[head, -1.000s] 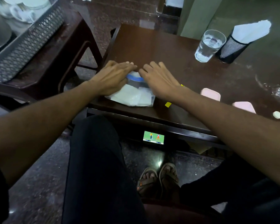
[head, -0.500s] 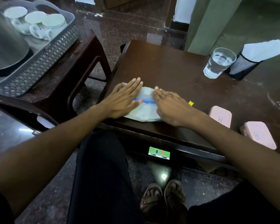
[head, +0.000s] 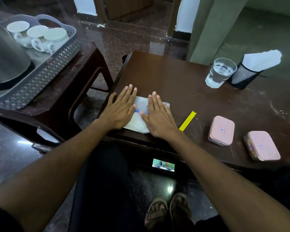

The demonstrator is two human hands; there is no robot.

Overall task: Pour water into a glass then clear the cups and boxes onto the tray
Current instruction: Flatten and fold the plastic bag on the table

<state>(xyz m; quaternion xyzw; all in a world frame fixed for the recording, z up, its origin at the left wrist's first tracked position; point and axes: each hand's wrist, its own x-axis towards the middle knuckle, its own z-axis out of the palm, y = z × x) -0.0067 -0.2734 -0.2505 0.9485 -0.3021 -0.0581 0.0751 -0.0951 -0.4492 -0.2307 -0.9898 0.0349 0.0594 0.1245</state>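
Table (head: 166, 77) fills the middle of the view, dark wood, with a lower stool (head: 70, 81) to its left that carries the tray (head: 45, 76). In the tray stand a steel kettle (head: 5, 56) and three white cups (head: 38, 37), so the cups look cleared already. The glass (head: 220, 72) sits near the table's far right, beside a mesh napkin holder (head: 243, 77), and it holds water; the pouring step reads as done.

Both hands lie flat at the table's near left edge. The left hand (head: 119, 109) and the right hand (head: 159, 118) have straight fingers spread, palms down, pressing on a clear pouch (head: 141, 102) with a blue seal strip; neither grips anything. It seems they are flattening or sealing it.

Two pink boxes (head: 221, 130) (head: 263, 145) rest closed on the table's near right, well apart from the tray. A yellow strip (head: 187, 120) lies just beside the right wrist.

The boxes are what is left of the clearing. The next move probably calls for the right hand to lift off the pouch, reach right, close round the nearer box across its short sides, and carry it over the pouch and left across the gap to the tray, setting it in the free space beside the cups.
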